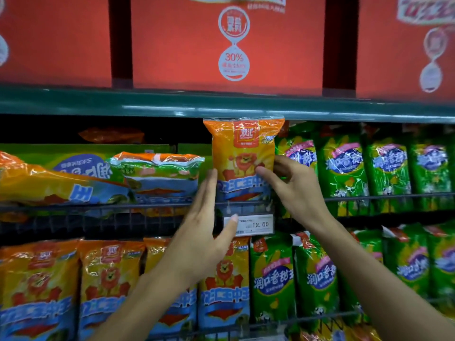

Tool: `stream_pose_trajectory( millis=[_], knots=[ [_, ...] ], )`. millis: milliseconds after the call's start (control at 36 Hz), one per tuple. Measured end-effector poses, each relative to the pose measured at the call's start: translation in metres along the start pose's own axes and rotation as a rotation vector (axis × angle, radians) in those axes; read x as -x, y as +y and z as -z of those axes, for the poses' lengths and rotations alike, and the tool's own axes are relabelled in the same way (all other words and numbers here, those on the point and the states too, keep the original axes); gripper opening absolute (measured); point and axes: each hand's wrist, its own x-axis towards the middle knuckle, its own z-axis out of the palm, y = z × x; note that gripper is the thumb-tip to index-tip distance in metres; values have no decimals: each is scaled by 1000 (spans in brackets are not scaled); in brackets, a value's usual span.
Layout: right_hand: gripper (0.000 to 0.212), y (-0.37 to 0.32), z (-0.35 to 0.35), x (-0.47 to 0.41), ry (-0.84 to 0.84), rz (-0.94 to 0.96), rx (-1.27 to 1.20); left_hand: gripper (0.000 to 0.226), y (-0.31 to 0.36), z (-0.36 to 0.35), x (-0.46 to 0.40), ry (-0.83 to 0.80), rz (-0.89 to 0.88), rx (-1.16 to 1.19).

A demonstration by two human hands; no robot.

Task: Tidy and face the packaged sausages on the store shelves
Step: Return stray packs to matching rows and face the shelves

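Observation:
An orange sausage pack [242, 148] with a lion picture stands upright on the middle shelf, its face to me. My right hand [293, 185] grips its right edge, thumb on the front. My left hand [204, 222] lies flat with straight fingers against the pack's left side. To the left, a second orange pack [160, 173] and a larger one [49, 183] lie flat on the same shelf. Green sausage packs [344, 168] stand upright to the right.
A wire rail [98, 207] runs along the shelf front, with a price tag [256, 225] reading 12.00. The lower shelf holds upright orange packs [105, 286] and green packs [273, 279]. Red cartons [226, 43] sit on the green top shelf [147, 102].

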Motion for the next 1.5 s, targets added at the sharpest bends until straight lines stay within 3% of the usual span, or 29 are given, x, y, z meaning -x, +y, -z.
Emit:
stream_pose_trajectory(
  millis=[83,222,333,528,667,833,1028,1111,1222,1306,1361,1500],
  knots=[
    [40,5,-1,1,1,8,121,88,3,2,-14,-26,33,-45],
    [50,6,-2,1,-68,60,377,90,13,7,-27,-66,43,-184],
    [40,4,1,-1,-90,63,306,79,11,5,-34,-49,56,-99],
    [51,-4,-8,-5,-96,42,114,77,5,1,-43,124,-19,-26],
    [54,-4,-16,-7,-133,57,186,92,11,7,-45,214,-74,-58],
    [58,-4,-24,-9,-165,55,303,103,14,9,-38,187,-71,-150],
    [53,-9,-23,-15,-206,1,404,102,5,2,-43,311,-316,-287],
    [53,-8,-25,-19,-227,-43,451,102,1,-3,-43,242,-366,-485],
    [47,-1,-26,-18,-241,-14,389,57,-7,-4,-42,107,-268,-417],
    [62,5,-27,-5,-131,92,303,67,-5,-5,-43,58,-160,-466],
    [60,8,-30,6,-53,194,306,72,-4,-7,-44,31,-133,-562],
    [59,13,-37,21,-135,258,470,74,-1,-12,-43,37,-95,-629]
  ],
)
